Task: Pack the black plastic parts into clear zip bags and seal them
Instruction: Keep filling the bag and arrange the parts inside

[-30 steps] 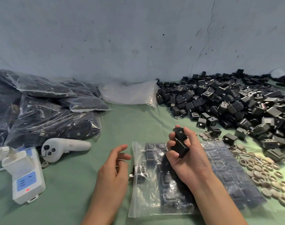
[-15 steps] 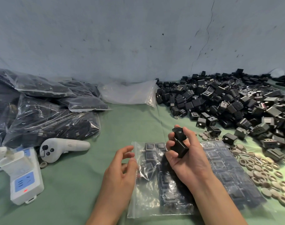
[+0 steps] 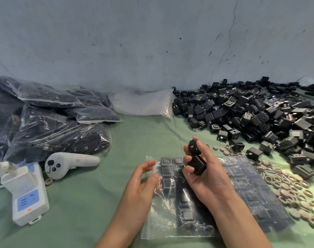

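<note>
Head view: left hand [image 3: 141, 179] pinches part-filled zip bag [image 3: 161, 221]; right hand [image 3: 209, 183] grips two black parts [image 3: 197, 164].

We note dim, cool, even light — brighter toward the right edge, where the surface [image 3: 138, 136] washes pale. Glare streaks the filled bags [image 3: 45, 133]; wide-angle bowing at the edges.
</note>
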A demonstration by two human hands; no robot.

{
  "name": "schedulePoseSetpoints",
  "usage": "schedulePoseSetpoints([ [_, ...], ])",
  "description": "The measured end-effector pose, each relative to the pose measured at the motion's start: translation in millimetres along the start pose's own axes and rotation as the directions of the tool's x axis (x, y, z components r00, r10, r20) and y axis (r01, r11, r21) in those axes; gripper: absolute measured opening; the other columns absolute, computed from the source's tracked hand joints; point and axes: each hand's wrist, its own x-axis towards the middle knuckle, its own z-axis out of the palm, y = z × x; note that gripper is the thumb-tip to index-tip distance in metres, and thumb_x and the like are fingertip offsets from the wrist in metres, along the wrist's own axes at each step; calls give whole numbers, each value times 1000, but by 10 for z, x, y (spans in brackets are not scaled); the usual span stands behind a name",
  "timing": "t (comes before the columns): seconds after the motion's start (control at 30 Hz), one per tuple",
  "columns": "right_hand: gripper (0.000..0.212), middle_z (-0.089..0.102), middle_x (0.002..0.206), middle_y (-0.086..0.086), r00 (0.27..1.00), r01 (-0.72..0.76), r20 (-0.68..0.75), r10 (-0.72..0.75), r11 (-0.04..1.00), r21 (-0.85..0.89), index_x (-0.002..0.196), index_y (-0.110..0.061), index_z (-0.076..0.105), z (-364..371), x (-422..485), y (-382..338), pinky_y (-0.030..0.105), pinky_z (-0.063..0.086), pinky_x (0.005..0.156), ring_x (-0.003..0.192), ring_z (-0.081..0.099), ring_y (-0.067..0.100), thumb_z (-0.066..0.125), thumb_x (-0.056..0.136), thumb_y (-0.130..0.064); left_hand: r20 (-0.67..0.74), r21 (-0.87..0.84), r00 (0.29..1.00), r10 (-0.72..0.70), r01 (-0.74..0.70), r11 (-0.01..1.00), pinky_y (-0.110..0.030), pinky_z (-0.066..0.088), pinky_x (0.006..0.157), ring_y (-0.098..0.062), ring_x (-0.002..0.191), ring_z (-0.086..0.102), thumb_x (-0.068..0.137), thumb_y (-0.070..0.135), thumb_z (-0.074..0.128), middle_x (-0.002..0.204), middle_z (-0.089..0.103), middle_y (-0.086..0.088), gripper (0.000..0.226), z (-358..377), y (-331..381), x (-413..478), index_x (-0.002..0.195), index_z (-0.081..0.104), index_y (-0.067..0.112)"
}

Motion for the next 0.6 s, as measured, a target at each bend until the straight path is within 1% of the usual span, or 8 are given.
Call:
schedulePoseSetpoints([
  [0.07,27,72,103,6,1000,14,18,-13,998,-54,110,-26,72,6,1,11,22,49,46,60,59,12,73,84,-22,-42,44,999,14,-13,999,-44,52,98,-9,102,69,84,45,62,110,65,25,24,12,19,-10,107,64,52],
  [0.17,28,73,111,6,999,31,48,-25,992,-119,112,-27,73,18,-14,28,23,53,51,61,61,12,73,85,-21,-124,66,992,12,-4,998,-48,55,91,-22,91,70,96,26,61,101,73,1,24,0,51,-1,106,68,46],
  [0.2,28,73,112,6,998,32,58,-24,991,-129,112,-27,74,21,-20,32,23,54,52,62,62,12,74,84,-22,-154,31,988,-6,11,999,-46,57,88,-25,89,71,97,21,59,96,74,-3,25,-14,63,9,105,71,41],
  [0.27,27,73,113,7,997,22,80,-11,992,-128,110,-26,75,28,-36,29,24,54,51,62,62,13,75,83,-21,-189,-98,980,-59,41,994,-35,61,76,-22,88,73,97,12,55,92,76,-2,27,-40,98,36,98,76,30],
  [0.33,25,72,111,7,996,8,92,4,992,-125,106,-26,76,33,-47,23,24,53,50,63,61,13,74,83,-21,-163,-199,981,-109,75,977,-27,58,66,-18,86,73,98,8,51,93,76,-3,32,-62,131,52,91,77,26],
  [0.43,24,72,111,7,996,-2,93,14,991,-133,107,-26,76,41,-55,18,25,54,51,63,62,14,73,84,-20,-92,-163,990,-107,91,982,-22,54,64,-16,87,72,98,9,50,92,76,-9,34,-69,130,52,90,77,27],
  [0.5,27,73,114,8,996,-2,84,14,991,-137,112,-25,73,43,-60,18,27,57,56,64,64,14,72,85,-19,-86,-124,992,-95,84,989,-20,53,64,-18,88,73,98,10,50,88,77,-10,30,-54,113,47,91,76,21],
  [0.6,29,72,118,11,996,-7,84,19,990,-138,115,-23,70,51,-69,12,30,60,63,66,67,14,70,87,-17,-105,-171,992,-75,56,984,-31,52,83,-23,96,72,97,9,52,93,77,-11,21,-32,99,38,99,72,13],
])
